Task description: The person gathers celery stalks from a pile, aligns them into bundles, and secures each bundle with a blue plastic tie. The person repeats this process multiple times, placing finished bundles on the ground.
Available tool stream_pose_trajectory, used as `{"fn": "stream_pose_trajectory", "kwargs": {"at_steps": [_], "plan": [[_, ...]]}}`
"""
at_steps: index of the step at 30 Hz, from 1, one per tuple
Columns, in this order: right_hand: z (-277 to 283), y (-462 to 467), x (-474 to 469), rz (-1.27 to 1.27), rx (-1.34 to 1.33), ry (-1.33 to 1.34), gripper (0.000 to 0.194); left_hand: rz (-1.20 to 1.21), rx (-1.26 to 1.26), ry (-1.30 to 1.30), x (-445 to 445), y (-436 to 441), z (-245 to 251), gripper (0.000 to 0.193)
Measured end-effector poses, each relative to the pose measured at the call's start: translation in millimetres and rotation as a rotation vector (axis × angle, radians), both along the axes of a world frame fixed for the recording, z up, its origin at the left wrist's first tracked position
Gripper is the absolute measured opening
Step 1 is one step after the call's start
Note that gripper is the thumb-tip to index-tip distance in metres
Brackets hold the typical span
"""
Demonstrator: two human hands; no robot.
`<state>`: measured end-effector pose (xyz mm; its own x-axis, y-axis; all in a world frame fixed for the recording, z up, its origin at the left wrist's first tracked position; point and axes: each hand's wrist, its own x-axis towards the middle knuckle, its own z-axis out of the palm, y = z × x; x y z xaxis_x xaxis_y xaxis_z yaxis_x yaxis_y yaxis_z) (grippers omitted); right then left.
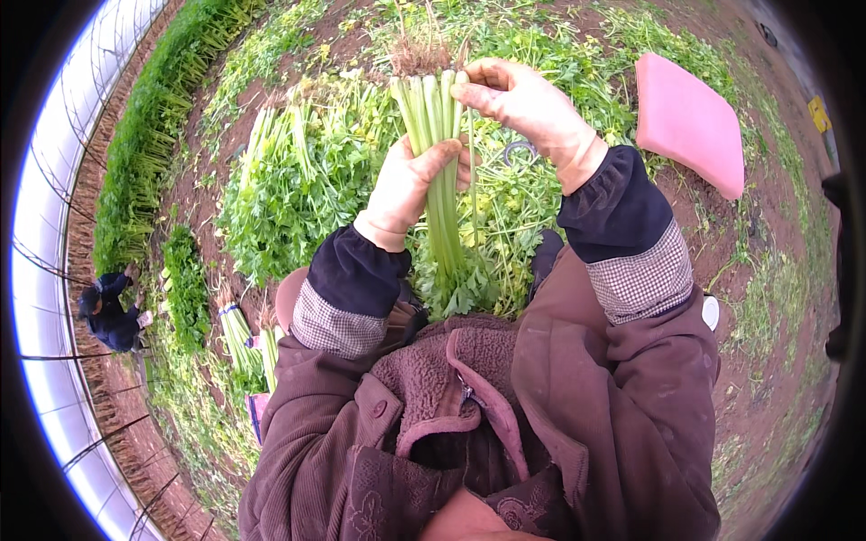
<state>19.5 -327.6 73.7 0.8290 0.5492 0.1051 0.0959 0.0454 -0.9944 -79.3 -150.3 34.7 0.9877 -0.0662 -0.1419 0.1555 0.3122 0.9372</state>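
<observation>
My left hand (414, 177), in a pale rubber glove, is wrapped around the stalks of a celery bunch (440, 203). The bunch stands with its brown roots (423, 54) at the top and its leaves hanging down near my lap. My right hand (517, 95), gloved the same way, pinches the outer edge of the bunch just below the roots with thumb and forefinger. Beside the bunch a single thin stem (473, 189) hangs down. Some of the left fingers are hidden behind the stalks.
To the left lies a large heap of celery (291, 182). Several tied bunches (237, 328) lie nearer me. A pink plastic piece (690, 125) rests at right; a ring-shaped roll (519, 153) lies among loose leaves. A person (111, 311) crouches at far left, near standing celery (149, 122).
</observation>
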Motion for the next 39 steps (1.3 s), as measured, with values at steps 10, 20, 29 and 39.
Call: {"fn": "stream_pose_trajectory", "kwargs": {"at_steps": [10, 20, 29, 39], "plan": [[-9, -1, 7, 0.226, 0.053, 0.161, 0.037, -0.118, -0.078, -0.061, 2, -2, -3, 0.045], [-14, 5, -1, 0.370, 0.308, 0.277, 0.047, -0.354, -0.039, -0.067, -3, -3, 10, 0.070], [-5, 8, -4, 0.464, 0.299, 0.245, 0.047, -0.492, 0.011, -0.091, 8, 1, 12, 0.079], [4, 0, -7, 0.405, 0.429, 0.500, 0.042, -0.690, -0.043, -0.256, 51, 9, 4, 0.071]]}}
